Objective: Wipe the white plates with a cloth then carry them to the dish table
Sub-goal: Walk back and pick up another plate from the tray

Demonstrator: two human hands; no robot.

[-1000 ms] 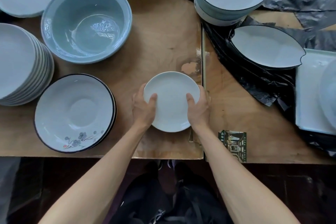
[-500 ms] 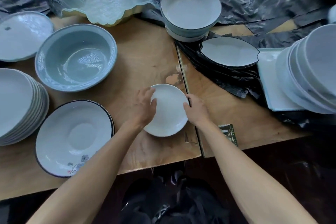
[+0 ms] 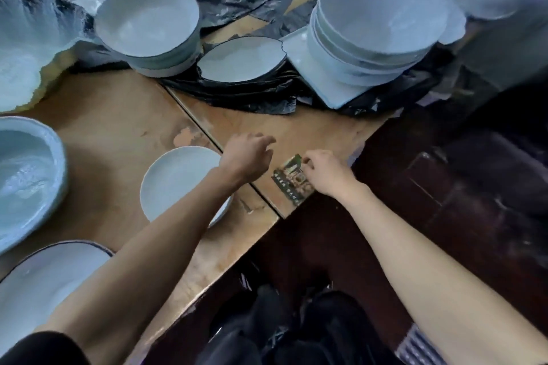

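Plate (image 3: 178, 178) set down on table (image 3: 118, 127), hands (image 3: 246, 154) off and empty, loosely curled; next, fetching another

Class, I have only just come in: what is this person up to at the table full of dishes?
A person stands at a wooden table crowded with bowls and plates. The small white plate lies flat on the table, held by neither hand. The left hand hovers past its far edge, fingers loosely curled and holding nothing. The right hand is at the printed card near the table edge; whether it has a grip on it is unclear. No cloth is visible.
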